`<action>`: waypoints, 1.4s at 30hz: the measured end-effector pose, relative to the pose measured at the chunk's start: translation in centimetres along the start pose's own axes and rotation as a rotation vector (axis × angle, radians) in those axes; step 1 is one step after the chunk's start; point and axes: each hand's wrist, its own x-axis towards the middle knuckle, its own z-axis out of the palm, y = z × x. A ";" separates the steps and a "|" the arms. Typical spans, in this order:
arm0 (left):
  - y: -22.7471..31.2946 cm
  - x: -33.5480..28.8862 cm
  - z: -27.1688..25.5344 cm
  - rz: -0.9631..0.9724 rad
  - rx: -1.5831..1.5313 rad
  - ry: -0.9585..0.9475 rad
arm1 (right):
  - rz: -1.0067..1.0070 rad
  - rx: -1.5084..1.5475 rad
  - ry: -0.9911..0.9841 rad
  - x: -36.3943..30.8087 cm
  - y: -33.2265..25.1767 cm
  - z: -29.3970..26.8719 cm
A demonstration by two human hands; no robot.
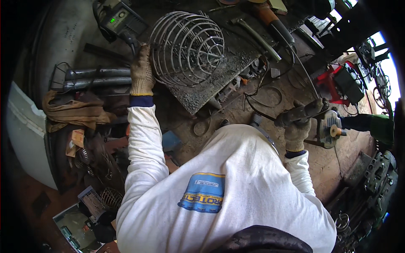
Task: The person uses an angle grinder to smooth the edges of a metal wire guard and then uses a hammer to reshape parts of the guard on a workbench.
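The wire cage (185, 48) is bare, dull grey metal rod. Each hand, left hand (141, 71) and right hand (297, 126), wears a coarse knitted cloth glove. The plate (219, 80) under the cage is rough, spattered steel. The grinder (322, 122) shows matt metal.

A metalworking workshop. A scorched, spatter-covered steel plate (211, 80) lies at upper centre on a grimy tabletop (291, 88), bearing a domed wire cage (185, 46); a welding machine (118, 19) sits upper left, grey metal tubes (97, 78) at left, a red toolbox (337, 82) at right.
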 end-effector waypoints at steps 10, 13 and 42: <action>-3.1 5.1 1.7 0.125 0.291 -0.035 | 0.003 0.227 -0.137 1.6 -0.6 0.6; -5.7 5.6 1.7 0.535 0.670 0.000 | -0.070 -0.021 -0.237 1.6 0.1 0.6; 2.5 6.6 7.1 -0.212 0.265 -0.113 | -0.077 -0.311 -0.054 -1.7 -0.4 3.3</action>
